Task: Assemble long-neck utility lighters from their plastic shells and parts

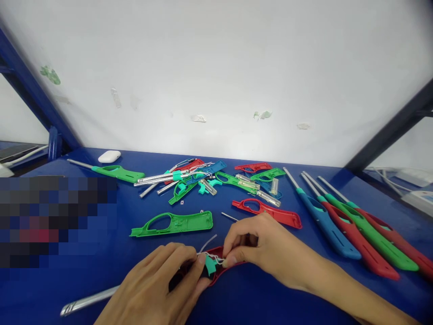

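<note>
Near the front centre, my left hand (162,284) is closed around a red lighter shell (219,272), whose metal tube (89,301) sticks out to the left. A teal trigger piece (210,265) and thin white wires (204,254) show between my hands. My right hand (252,243) pinches at the wires over the shell's right part; its fingertips touch the wires and the shell. Just behind lies a green half shell (189,223), open side up. A red half shell (284,216) rests behind my right hand, near a thin metal rod (229,216).
Mixed shells, tubes and clear fuel tanks (269,198) are heaped at the back centre. Several assembled lighters, one blue (328,225), lie at the right. A green lighter (118,172) and a white case (109,156) sit back left. A pixelated area covers the left side.
</note>
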Demonstrator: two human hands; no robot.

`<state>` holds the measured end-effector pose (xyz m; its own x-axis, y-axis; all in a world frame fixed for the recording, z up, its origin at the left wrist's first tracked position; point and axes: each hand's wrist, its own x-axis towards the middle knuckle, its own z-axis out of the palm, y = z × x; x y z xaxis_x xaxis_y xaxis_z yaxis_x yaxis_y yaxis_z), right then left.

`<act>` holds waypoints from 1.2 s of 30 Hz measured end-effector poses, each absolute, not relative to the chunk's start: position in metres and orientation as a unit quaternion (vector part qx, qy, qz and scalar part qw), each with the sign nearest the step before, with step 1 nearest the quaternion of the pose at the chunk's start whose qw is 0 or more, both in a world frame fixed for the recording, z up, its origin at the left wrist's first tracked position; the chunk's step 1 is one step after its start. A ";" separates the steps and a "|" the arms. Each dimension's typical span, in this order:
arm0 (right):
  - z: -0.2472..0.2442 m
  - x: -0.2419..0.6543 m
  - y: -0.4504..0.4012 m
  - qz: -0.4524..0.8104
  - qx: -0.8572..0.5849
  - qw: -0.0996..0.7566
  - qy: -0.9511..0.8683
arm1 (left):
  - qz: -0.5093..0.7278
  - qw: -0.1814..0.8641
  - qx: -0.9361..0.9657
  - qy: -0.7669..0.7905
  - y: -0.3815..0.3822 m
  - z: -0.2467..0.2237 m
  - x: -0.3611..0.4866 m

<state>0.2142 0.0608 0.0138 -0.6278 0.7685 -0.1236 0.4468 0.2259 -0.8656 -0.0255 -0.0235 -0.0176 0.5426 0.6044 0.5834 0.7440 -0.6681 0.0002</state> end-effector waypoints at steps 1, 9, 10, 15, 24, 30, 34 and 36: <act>0.013 0.214 0.061 0.488 -0.401 0.169 -0.756 | -0.287 0.123 -0.867 -0.387 -0.023 -0.017 -0.025; 0.012 0.211 0.061 0.496 -0.414 0.163 -0.746 | -0.306 0.107 -0.863 -0.388 -0.022 -0.017 -0.024; 0.013 0.211 0.061 0.493 -0.416 0.163 -0.746 | -0.305 0.101 -0.863 -0.389 -0.022 -0.018 -0.025; 0.013 0.211 0.062 0.485 -0.417 0.160 -0.752 | -0.309 0.085 -0.862 -0.394 -0.023 -0.017 -0.026; 0.010 0.210 0.062 0.471 -0.413 0.160 -0.763 | -0.327 0.070 -0.840 -0.427 -0.024 -0.025 -0.030; 0.012 0.216 0.065 0.487 -0.395 0.138 -0.767 | -0.312 -0.002 -0.832 -0.459 -0.025 -0.032 -0.035; 0.012 0.216 0.066 0.491 -0.400 0.139 -0.761 | -0.315 -0.002 -0.829 -0.462 -0.025 -0.034 -0.034; 0.010 0.214 0.066 0.477 -0.408 0.144 -0.765 | -0.325 -0.004 -0.824 -0.464 -0.024 -0.034 -0.033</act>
<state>0.2144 0.0658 0.0104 -0.6263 0.7610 -0.1694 0.4870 0.2122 -0.8472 -0.0334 -0.0236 -0.0336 0.3571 0.7677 0.5321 0.7627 -0.5685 0.3083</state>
